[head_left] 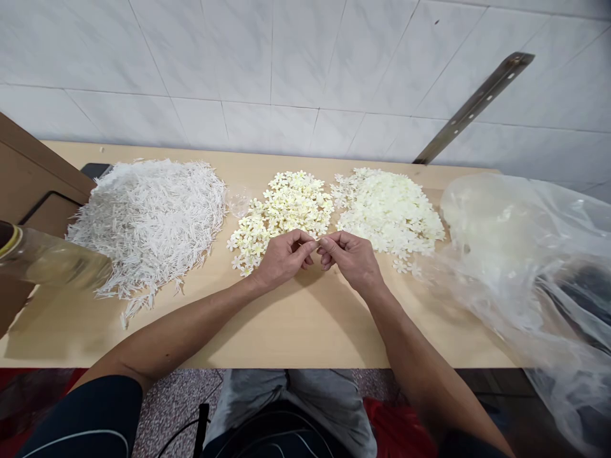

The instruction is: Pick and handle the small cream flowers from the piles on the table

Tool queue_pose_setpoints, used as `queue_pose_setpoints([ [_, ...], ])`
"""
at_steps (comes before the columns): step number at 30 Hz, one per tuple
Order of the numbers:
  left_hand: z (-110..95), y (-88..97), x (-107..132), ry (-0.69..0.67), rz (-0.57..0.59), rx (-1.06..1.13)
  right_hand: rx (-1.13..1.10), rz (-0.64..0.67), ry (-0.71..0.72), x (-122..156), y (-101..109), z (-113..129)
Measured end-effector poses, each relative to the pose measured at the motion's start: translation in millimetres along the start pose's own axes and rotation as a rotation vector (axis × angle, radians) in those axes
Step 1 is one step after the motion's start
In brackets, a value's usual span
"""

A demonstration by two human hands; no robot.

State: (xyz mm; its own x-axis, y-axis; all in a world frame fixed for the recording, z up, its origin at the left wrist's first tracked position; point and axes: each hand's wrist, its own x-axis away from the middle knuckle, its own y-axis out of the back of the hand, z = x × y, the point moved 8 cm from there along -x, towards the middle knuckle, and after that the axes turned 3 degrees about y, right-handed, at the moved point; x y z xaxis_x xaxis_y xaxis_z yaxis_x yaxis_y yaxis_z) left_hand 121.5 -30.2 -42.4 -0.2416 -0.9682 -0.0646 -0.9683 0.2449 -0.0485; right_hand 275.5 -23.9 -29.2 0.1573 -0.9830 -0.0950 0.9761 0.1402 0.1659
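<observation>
Left hand point(282, 259) and right hand point(352, 259) are pinched closed, on what I cannot tell; bare pale-wood tabletop point(296, 331) reaches its near edge. Just beyond: yellowish flower-shaped pieces point(298, 203). Leftward, thin white sticks point(157, 219); rightward, cream flower-shaped pieces point(389, 210), then crumpled translucent plastic bag point(501, 229).

sticks point(157, 216) white, middle flowers point(298, 203) pale yellow, other flowers point(391, 207) cream, worktop point(286, 331) light tan, wall tiles point(233, 51) white with grey veining.

No text, label, brand, number or sign can be read anywhere in the view.
</observation>
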Motion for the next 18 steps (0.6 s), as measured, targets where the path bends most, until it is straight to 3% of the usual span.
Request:
queue_pose_setpoints([
  [4, 0.1, 6.0, -4.4, 0.004, -0.028, 0.018, -0.235, 0.080, -0.071, 0.1, -6.1, -5.8],
  [8, -0.3, -2.4, -5.7, 0.034, 0.085, 0.076, -0.389, 0.152, -0.205, -0.1, -5.7, -14.6],
  [12, -2.6, -7.6, -4.0, 0.054, 0.144, 0.100, -0.468, 0.230, -0.295, 0.8, -6.2, -18.9],
  [18, -0.6, -11.7, -2.0, 0.130, 0.183, 0.124, -0.461, 0.290, -0.301, 1.9, -8.2, -17.6],
])
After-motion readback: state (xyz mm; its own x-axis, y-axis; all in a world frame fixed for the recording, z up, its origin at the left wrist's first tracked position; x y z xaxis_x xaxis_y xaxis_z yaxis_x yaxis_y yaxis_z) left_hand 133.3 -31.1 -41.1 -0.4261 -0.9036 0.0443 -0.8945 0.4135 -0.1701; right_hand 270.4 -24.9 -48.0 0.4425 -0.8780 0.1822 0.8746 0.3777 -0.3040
